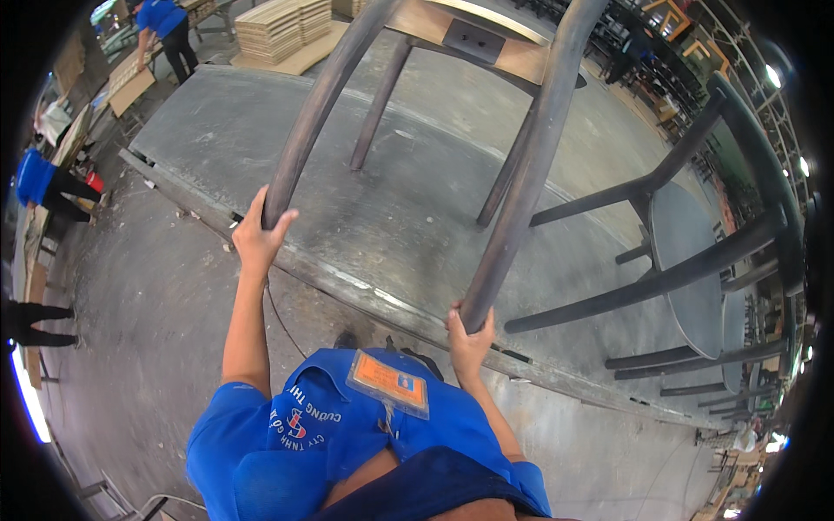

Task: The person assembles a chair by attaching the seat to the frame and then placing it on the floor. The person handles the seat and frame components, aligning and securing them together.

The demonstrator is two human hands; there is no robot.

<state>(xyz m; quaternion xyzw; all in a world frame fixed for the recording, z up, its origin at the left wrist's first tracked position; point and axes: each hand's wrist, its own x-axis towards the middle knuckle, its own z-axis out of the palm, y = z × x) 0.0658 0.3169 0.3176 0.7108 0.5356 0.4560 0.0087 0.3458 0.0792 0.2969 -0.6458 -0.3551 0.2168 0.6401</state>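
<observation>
A dark-stained wooden chair (519, 187) is tipped in front of me, with two of its long legs pointing toward me. My left hand (258, 236) is closed round the end of the left leg (317, 113), its thumb along the inner side. Round the end of the right leg (493, 269), my right hand (472, 340) is wrapped, lower and nearer to me. Bare pale wood and a dark block (473, 41) show between the legs at the top. The other two legs slant down to a broad grey platform (373, 217). The chair's far part is cut off by the picture's upper edge.
Several dark chairs (686, 252) lie tipped over along the platform's right side. Stacked wooden boards (282, 30) stand at the back left. People in blue shirts (161, 22) work at benches on the left, near a red bucket (95, 181). A cable (282, 317) crosses the floor.
</observation>
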